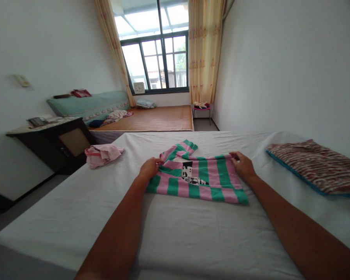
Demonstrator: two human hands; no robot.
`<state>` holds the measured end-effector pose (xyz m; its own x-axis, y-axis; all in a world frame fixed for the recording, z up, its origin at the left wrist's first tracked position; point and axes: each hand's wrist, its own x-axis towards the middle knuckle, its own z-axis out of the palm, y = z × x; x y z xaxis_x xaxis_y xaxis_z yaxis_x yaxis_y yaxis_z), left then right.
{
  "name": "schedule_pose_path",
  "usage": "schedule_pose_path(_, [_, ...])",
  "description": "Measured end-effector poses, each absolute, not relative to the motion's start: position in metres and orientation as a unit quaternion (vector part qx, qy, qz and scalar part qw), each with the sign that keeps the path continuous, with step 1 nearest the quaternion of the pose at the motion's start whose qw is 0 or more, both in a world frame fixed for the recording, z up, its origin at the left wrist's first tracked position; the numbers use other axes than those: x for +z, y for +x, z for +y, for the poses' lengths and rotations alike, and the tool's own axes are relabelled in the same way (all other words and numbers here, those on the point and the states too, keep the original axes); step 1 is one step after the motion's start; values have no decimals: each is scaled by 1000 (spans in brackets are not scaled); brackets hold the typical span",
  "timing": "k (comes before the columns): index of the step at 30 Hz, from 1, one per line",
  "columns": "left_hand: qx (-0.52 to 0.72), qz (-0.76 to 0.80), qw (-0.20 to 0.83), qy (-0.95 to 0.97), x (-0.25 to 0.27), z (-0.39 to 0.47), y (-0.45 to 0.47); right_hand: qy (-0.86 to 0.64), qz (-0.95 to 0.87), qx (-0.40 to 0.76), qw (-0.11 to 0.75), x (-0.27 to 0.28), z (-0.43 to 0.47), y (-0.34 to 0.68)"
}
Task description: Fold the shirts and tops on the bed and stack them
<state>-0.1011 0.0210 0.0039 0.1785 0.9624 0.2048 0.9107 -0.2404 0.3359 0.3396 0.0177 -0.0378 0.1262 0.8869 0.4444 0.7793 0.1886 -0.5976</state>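
A green-and-pink striped T-shirt (205,169) is spread on the white bedsheet (192,229), in the middle of the near bed. On a clock face centred on it, with twelve toward the window (151,64), its edge is pinched near nine o'clock by the left hand (149,169), thumb and fingers narrowed on the fabric. Its far corner near two o'clock is gripped likewise by the right hand (243,164).

For neat handling, the two grips are best held level, with the cloth tensioned evenly between them (too hard a tug could warp the printed front). The sleeve (189,146) jutting out near eleven looks bunched and would be better straightened, and the creases around it smoothed outward with a flat palm.

At ten o'clock, beyond the crumpled pink cloth (103,155), a dark wooden cabinet (72,134) is seen with its door closed, so its contents cannot be told. On its top a small grey object (37,121) is placed; whether anything is held in it cannot be made out. At three o'clock a blue-edged patterned cushion (316,165) is laid on the sheet, well apart from the shirt.
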Motion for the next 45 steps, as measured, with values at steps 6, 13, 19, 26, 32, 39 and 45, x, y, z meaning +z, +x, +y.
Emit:
schedule_pose_path(6, [142, 490, 117, 852, 12, 12, -81, -619, -660, 87, 417, -25, 3, 340])
schedule_pose_path(13, [182, 503, 65, 842, 3, 15, -69, -572, -718, 112, 379, -20, -8, 314])
schedule_pose_path(19, [270, 467, 125, 832, 7, 19, -73, -569, -735, 123, 348, -21, -10, 315])
schedule_pose_path(26, [273, 511, -7, 815, 10, 18, -65, -563, -757, 119, 311, -22, -11, 315])
schedule_pose_path(32, [308, 567, -87, 759, 16, 11, -61, -550, -764, 132, 311, -16, -12, 312])
schedule_pose_path(39, [164, 455, 48, 874, 7, 9, -57, -395, -813, 372, 209, 12, -39, 285])
schedule_pose_path(45, [161, 480, 33, 862, -2, 13, -60, -394, -837, 377, 47, 27, -48, 296])
